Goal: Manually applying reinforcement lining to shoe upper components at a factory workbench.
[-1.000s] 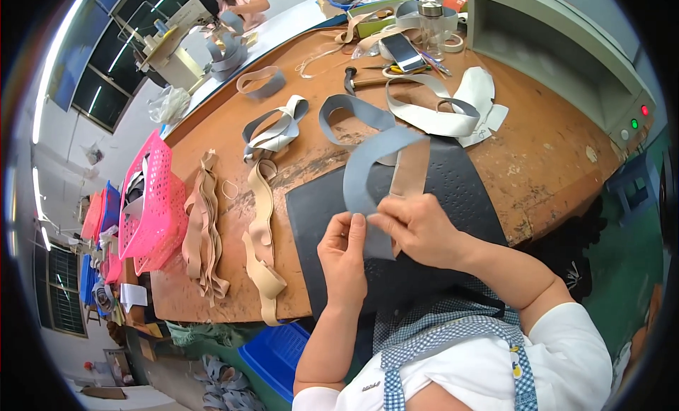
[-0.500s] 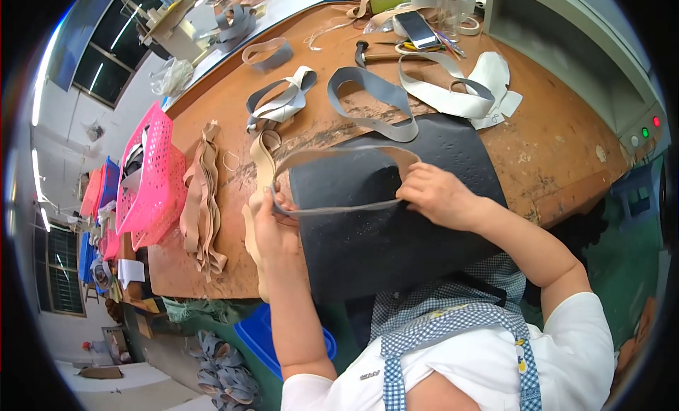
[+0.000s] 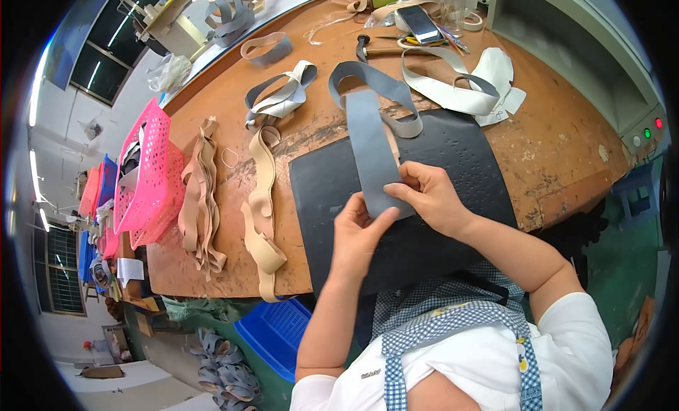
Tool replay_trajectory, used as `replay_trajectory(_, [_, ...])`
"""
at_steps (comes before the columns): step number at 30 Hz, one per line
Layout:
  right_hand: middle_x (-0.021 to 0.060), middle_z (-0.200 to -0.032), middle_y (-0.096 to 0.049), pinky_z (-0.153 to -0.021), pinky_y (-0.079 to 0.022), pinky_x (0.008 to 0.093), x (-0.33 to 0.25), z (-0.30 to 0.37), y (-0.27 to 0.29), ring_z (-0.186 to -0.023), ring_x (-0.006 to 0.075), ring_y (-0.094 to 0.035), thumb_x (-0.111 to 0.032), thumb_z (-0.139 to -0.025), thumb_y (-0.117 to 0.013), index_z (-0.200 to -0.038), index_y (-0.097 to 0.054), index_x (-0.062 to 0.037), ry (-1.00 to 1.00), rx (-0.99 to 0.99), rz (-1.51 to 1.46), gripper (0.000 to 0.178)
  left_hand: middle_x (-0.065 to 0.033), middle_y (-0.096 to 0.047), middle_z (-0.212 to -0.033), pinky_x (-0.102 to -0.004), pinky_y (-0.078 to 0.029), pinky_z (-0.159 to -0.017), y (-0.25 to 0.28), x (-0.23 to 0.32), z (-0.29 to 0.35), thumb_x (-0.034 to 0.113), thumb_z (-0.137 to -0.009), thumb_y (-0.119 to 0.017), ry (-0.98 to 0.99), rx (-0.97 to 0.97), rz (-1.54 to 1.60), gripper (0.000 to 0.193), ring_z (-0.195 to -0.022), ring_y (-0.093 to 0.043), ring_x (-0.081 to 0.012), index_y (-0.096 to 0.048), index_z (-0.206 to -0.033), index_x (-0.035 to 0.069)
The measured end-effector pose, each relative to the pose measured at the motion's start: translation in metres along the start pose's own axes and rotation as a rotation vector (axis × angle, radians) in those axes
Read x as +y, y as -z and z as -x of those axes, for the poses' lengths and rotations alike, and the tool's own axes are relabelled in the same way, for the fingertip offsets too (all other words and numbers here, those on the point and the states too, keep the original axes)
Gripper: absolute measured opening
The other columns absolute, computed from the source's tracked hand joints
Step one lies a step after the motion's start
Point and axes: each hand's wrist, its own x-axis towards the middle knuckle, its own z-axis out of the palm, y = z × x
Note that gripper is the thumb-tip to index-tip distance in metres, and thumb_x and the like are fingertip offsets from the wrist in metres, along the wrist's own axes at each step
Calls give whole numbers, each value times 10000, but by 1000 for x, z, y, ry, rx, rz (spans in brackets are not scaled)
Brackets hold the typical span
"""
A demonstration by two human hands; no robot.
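Observation:
A blue-grey strip with a beige underside (image 3: 371, 139) hangs over the black mat (image 3: 453, 156), folded or looped lengthwise away from me. My left hand (image 3: 357, 231) pinches its near end from the left, thumb on top and fingers beneath. On the right edge of the same end, my right hand (image 3: 430, 197) grips it between thumb and bent fingers. Just beyond lies another grey loop (image 3: 385, 82), partly covered by the held strip's far end. A white-and-grey loop (image 3: 453, 86) rests to its right, beside a white cut piece (image 3: 498, 79).
Left of the mat lie cream strips (image 3: 262, 185) and a bundle of tan strips (image 3: 201, 206). A pink basket (image 3: 145, 185) stands at the table's left edge. Toward the back are a hammer (image 3: 396, 51), a phone (image 3: 419, 24) and a glass jar (image 3: 453, 8). A grey housing (image 3: 622, 93) borders the right.
The strip, earlier stretched sideways as an open loop between my hands, now extends away from me with its grey face up. My left hand has moved right, close to the right hand.

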Motion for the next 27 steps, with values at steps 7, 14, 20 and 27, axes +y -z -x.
replay_trajectory(7, [39, -1053, -660, -862, -542, 287, -4, 5, 0, -958, 114, -642, -121, -995, -596, -1137, -599, -18, -81, 140, -384, 176, -67, -661, -863, -315, -518, -830, -7, 14, -4, 26, -786, -769, -542, 168, -636, 205, -835, -656, -179, -684, -968, -14])
replay_trajectory(14, [172, -1149, -562, -987, -466, 437, -18, 64, 17, -1053, 317, -596, 89, -808, -589, -1153, -518, 24, 711, 183, 1004, 358, -108, -610, -892, -379, -502, -871, 8, -9, -2, 66, -748, -628, -1104, -265, -1539, 276, -878, -614, -249, -642, -1008, -27])
replay_trajectory(20, [142, -1050, -616, -1024, -466, 488, 9, 54, 38, -1028, 293, -611, -75, -714, -633, -957, -639, 36, 630, -318, 1348, 268, -108, -611, -885, -360, -512, -804, 9, -22, 5, 76, -720, -634, -1010, -218, -1390, 266, -875, -617, -262, -649, -971, -12])
replay_trajectory(27, [128, -1048, -626, -874, -531, 395, 29, 71, 15, -990, 298, -624, -55, -739, -625, -1035, -655, 44, 363, -188, 1026, 314, -93, -633, -941, -394, -511, -856, 16, -24, 18, 56, -686, -644, -1045, -260, -1419, 323, -890, -632, -255, -680, -1002, 1])
